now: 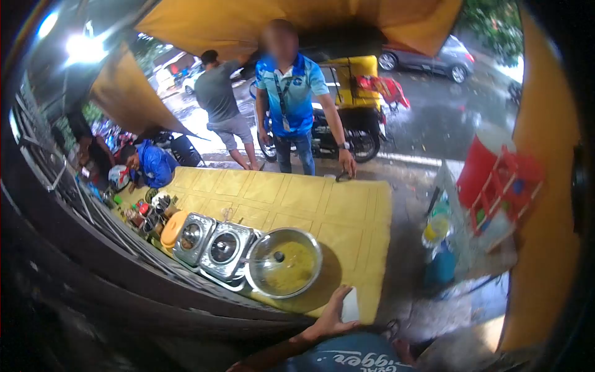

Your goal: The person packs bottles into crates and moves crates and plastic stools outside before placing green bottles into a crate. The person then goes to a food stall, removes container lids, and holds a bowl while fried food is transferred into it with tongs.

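Note:
My left hand (331,317) is at the front edge of the yellow-covered table (347,217), its fingers closed on a small white rectangular thing (350,305) whose kind I cannot make out. Just beyond it to the left stands a large metal bowl (304,282) of yellowish food, a ladle (279,255) resting in it. At the bottom edge, beside my blue shirt (334,359), a dim, blurred part of my right hand (404,351) shows; its fingers cannot be made out.
Left of the bowl are two lidded steel food trays (224,247), an orange lid (174,228) and several condiment jars (145,211). A person in a blue patterned shirt (291,93) stands across the table, one hand at its far edge. A red bucket (474,167) is at the right.

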